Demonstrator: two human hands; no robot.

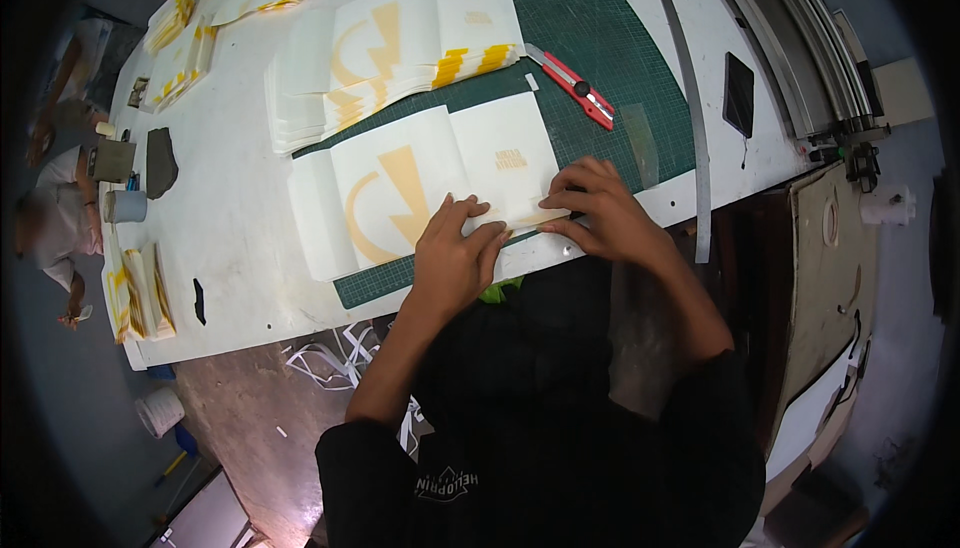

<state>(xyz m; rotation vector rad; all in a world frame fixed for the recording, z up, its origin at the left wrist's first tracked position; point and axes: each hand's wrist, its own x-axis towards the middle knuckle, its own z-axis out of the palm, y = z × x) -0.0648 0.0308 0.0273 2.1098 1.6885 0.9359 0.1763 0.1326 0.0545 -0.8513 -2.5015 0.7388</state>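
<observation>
A white printed paper sheet (400, 178) with a pale orange design and upright creases lies on the green cutting mat (590, 18). At its near edge, a narrow strip is turned up between my hands. My left hand (455, 248) presses and pinches that edge near the middle, thumb against fingers. Closed on the near right corner is my right hand (605, 213), its thumb under the strip and its fingers above. Just beyond lies a stack of similar printed sheets (300, 78), fanned along the near side. A red utility knife (570, 83) rests to the right of the stack.
A long metal ruler (685, 98) and a black phone (738, 96) lie to the right. More folded sheets (140, 293) stand at the left edge, near a cup (127, 206). Another person (65, 208) is beyond the table's left side. Paper offcuts (335, 358) hang below the front edge.
</observation>
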